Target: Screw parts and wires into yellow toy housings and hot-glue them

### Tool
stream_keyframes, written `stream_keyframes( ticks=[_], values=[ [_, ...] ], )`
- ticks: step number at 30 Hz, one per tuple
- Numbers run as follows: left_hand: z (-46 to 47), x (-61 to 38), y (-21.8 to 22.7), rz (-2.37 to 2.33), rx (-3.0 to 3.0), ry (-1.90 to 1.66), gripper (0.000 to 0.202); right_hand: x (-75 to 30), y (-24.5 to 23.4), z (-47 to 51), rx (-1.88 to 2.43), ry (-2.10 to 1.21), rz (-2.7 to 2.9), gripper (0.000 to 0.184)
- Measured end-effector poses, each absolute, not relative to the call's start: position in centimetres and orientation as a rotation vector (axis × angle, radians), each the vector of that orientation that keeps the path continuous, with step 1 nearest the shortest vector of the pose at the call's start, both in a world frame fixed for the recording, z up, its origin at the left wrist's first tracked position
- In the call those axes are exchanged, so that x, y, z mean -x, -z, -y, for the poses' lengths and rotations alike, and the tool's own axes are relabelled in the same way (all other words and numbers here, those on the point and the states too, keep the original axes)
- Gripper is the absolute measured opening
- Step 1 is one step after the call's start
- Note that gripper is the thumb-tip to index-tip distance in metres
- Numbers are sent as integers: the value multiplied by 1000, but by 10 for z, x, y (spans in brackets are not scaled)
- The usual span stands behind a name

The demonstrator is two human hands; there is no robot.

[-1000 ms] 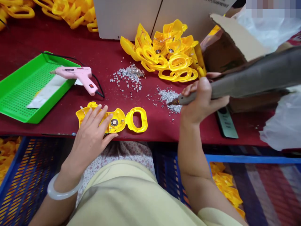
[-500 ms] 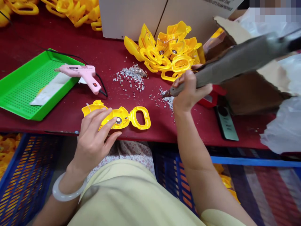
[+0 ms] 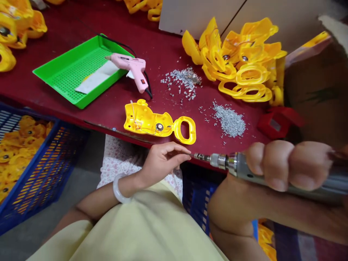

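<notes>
Grip on rotary tool (image 3: 231,161) tight, right hand (image 3: 288,166) wrapped around barrel, bit tip (image 3: 196,156) aimed left, just beside left hand (image 3: 163,163); left fingers (image 3: 176,149) loosely together, any pinch too small to tell; yellow plastic part (image 3: 152,123) on red table (image 3: 108,112), long axis roughly along table edge, nearer left hand, not touching
</notes>
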State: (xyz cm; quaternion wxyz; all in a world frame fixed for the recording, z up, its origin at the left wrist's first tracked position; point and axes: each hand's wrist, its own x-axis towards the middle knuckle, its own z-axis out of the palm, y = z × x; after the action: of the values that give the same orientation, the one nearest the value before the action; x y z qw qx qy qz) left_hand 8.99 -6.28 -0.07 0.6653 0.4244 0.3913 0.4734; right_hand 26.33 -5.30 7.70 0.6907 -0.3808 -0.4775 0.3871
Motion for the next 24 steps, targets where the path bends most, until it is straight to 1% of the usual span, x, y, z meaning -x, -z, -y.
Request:
stream_keyframes(
  ticks=[5, 8, 12, 16, 24],
  values=[
    [62, -79, 5, -944, -1417, -1348, 5, -252, -77, 55, 737, -904, 1099, 25],
    [60, -75, 11, -1004, -1690, -1480, 5, -247, -81, 52, 717, -967, 1177, 22],
    [59, -70, 14, -1052, -1859, -1491, 9, -242, -84, 49, 707, -1001, 1240, 20],
    [60, -66, 15, -1108, -2008, -1482, 10, -229, -87, 51, 760, -957, 1174, 17],
    [58, -57, 18, -1136, -2302, -1378, 4, -209, -88, 49, 760, -910, 1140, 14]
  ],
)
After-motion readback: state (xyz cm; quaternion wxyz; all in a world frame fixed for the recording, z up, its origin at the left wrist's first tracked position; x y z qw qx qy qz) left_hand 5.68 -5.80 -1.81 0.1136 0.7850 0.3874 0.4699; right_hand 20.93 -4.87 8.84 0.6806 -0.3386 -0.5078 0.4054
